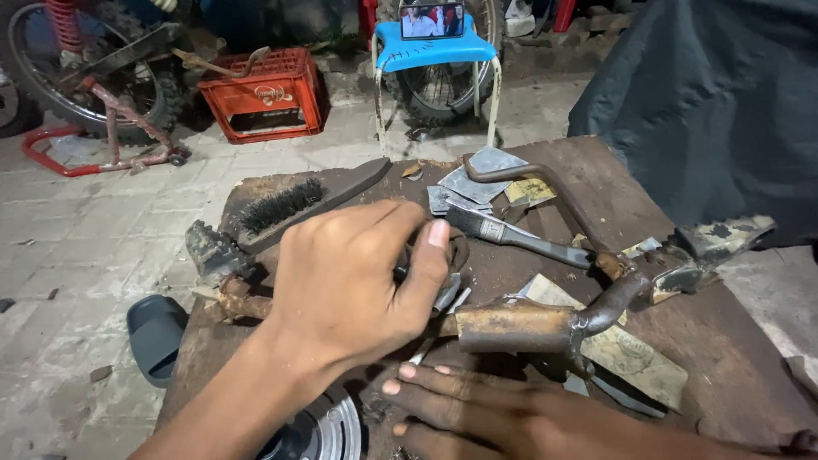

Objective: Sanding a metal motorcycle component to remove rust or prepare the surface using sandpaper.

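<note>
Bare left hand (349,281), bare right hand (503,417), sleeveless forearms

Wire brush (285,204) behind left hand (349,273); paintbrush (511,236) right of it (both on table (733,358)).

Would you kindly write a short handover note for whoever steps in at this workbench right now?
Left hand: grip closed around a small dark part above the rusty metal pipe; what it holds is mostly hidden.
Right hand: flat on the wooden table, fingers spread just below the pipe, holding nothing visible.
Nearby: wire brush at the far left edge, paintbrush behind the hand, sandpaper scraps under the pipe.
Done: cannot tell how much has been cleaned.
Left: the pipe is rusty along its length.
</note>
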